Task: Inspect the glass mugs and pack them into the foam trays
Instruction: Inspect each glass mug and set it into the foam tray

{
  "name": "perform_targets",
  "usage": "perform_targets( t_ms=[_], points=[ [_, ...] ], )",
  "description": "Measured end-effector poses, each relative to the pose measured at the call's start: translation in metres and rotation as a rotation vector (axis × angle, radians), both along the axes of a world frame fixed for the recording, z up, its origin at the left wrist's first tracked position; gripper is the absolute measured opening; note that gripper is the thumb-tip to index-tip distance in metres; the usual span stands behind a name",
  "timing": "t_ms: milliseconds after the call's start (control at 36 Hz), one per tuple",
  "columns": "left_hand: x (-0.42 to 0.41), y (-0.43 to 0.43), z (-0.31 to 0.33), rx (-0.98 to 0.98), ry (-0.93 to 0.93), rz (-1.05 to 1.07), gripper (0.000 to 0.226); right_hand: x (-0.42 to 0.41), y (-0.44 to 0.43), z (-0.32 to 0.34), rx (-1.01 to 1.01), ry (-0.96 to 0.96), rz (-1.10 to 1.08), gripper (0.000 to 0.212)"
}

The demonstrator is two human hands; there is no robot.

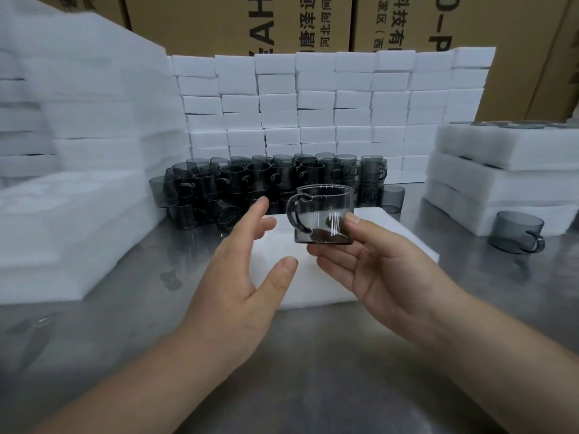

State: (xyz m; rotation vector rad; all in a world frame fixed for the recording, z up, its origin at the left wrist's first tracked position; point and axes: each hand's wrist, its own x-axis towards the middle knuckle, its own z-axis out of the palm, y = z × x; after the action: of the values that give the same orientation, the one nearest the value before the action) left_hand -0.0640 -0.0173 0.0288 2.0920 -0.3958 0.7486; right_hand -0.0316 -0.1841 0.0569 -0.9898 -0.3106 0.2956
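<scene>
The right hand point(385, 270) holds a smoky grey glass mug point(322, 214) upright in the air above the foam slab point(407, 249), which lies flat in the middle of the steel desk point(282, 371). The thumb presses on the mug's near wall, and the other fingers curl under its base and behind it, showing darkly through the glass. The mug's handle points to the person's left.

The left hand point(247, 270) hovers above the slab's left edge. Its fingers are straight and spread, its thumb is set wide, and it holds nothing. Its fingertips are near the mug's handle but do not touch it.

Just behind the slab stands a pile of mugs point(266, 180) of the same dark glass, stacked in layers, some upright and some on their sides. Behind the pile, farther from the slab, rises a wall of white foam blocks point(329, 104), with cardboard boxes point(219, 23) beyond it.

To the right of the slab is a stack of foam trays point(501, 183). One single mug point(517, 233) lies tilted on the desk against the stack's bottom layer, with its handle toward the person. To the left of the slab sits a taller heap of foam sheets point(62, 214), blurred in this view. Whether the slab has pockets cannot be made out.
</scene>
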Motion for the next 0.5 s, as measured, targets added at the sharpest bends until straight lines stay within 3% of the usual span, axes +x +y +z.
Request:
perform_targets(
  t_ms=[361,500],
  points=[
    [-0.0018,-0.0025,0.0042,0.115,-0.072,0.049,0.080,-0.0012,0.0018,-0.0046,-0.116,-0.039,-0.106,0.038],
    [0.0017,-0.0017,0.0014,0.162,-0.066,0.118,0.093,-0.0036,0.0034,-0.0051,-0.174,-0.076,-0.141,0.060]
  ],
)
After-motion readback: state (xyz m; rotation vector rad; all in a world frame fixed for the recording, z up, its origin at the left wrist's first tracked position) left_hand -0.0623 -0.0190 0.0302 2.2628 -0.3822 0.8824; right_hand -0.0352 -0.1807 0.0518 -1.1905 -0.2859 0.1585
